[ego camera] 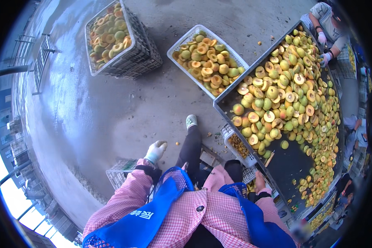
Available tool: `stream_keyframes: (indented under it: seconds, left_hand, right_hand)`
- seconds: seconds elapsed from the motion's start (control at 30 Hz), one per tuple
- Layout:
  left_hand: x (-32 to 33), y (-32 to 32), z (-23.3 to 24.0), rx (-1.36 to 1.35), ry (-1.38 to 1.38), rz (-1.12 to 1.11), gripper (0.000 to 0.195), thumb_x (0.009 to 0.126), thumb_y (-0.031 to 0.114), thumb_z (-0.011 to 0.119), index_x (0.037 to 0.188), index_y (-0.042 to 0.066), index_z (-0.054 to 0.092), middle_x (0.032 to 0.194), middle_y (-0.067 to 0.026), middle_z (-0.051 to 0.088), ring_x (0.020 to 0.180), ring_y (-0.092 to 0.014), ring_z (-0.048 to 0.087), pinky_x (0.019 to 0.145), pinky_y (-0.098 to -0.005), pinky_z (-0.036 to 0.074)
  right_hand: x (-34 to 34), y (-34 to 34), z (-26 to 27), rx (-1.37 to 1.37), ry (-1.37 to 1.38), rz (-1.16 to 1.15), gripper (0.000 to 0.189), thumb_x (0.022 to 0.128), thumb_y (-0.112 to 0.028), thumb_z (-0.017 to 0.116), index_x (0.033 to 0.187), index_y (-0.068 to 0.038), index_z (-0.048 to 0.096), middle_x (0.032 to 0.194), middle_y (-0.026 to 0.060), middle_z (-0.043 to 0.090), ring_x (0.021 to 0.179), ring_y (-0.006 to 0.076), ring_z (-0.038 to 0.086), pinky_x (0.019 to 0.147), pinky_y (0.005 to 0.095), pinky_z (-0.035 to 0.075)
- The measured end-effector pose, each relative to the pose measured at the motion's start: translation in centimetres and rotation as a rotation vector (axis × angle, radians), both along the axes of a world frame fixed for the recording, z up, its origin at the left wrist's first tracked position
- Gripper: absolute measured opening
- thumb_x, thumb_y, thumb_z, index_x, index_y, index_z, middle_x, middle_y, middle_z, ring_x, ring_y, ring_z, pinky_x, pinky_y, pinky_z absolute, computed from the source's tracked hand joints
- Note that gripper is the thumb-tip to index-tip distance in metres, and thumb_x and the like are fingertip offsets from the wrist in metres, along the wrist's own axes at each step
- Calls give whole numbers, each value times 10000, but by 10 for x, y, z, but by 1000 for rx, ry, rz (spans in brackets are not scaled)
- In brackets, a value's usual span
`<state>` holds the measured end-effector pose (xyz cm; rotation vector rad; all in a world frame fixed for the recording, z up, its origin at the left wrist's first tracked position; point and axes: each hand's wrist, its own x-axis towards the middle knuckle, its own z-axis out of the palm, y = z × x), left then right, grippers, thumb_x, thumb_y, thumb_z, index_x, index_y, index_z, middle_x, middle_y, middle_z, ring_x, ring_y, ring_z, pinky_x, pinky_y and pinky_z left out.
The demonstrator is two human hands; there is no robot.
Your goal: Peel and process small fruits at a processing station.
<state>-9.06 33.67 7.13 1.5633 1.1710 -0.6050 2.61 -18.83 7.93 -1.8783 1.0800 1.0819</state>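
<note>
My left hand (156, 151), in a white glove, hangs over the concrete floor with its fingers curled in. Nothing shows in it. Bare, my right hand (259, 182) is beside the near edge of a metal-rimmed table (293, 156); its palm is turned from view. Whole and halved yellow peaches (279, 93) are heaped on that table, some halves with the stone in. Near the table's edge lies a tool with a pale wooden handle (269, 158). Below the edge, a white crate (232, 131) holds small brown pieces, possibly peach stones.
A white crate of pitted halves (207, 62) touches the table's corner. Stacked crates (139, 52), the top one full of halves, stand farther left. An empty-looking crate (121, 173) is by my left arm. Across the table, a person's gloved hands (324, 49) work; other people are at the right.
</note>
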Motion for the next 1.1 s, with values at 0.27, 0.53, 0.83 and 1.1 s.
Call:
stream_keyframes:
  seconds: [0.27, 0.53, 0.83, 1.1]
  left_hand:
    - [-51, 65, 7, 32, -11, 184, 318, 893, 227, 571, 1139, 30, 617, 899, -33, 637, 763, -122, 556, 648, -256, 448]
    - [-23, 91, 19, 143, 44, -40, 338, 874, 237, 594, 1121, 9, 630, 994, -109, 678, 890, -170, 617, 802, -291, 480]
    - [162, 159, 30, 291, -13, -196, 355, 855, 267, 586, 1112, 27, 635, 1030, -156, 674, 970, -235, 645, 852, -322, 483]
    - [269, 199, -41, 194, -4, -300, 398, 881, 258, 579, 1174, -12, 584, 1126, -151, 639, 1054, -226, 602, 922, -309, 446]
  right_hand:
    - [49, 182, 22, 474, 464, 156, 810, 916, -636, 334, 1381, 26, 357, 1348, 160, 486, 1199, 262, 498, 998, 363, 400]
    - [111, 285, 13, 680, 453, 488, 858, 913, -656, 291, 1456, -3, 168, 1496, 149, 254, 1366, 246, 273, 1085, 342, 287]
    - [205, 356, -37, 644, -250, 370, 625, 973, -458, 415, 1366, 25, 368, 1382, 151, 420, 1308, 222, 359, 1083, 319, 262]
    - [235, 400, -143, 378, -405, 210, 421, 959, -358, 475, 1036, 51, 534, 971, 174, 621, 932, 255, 594, 808, 353, 445]
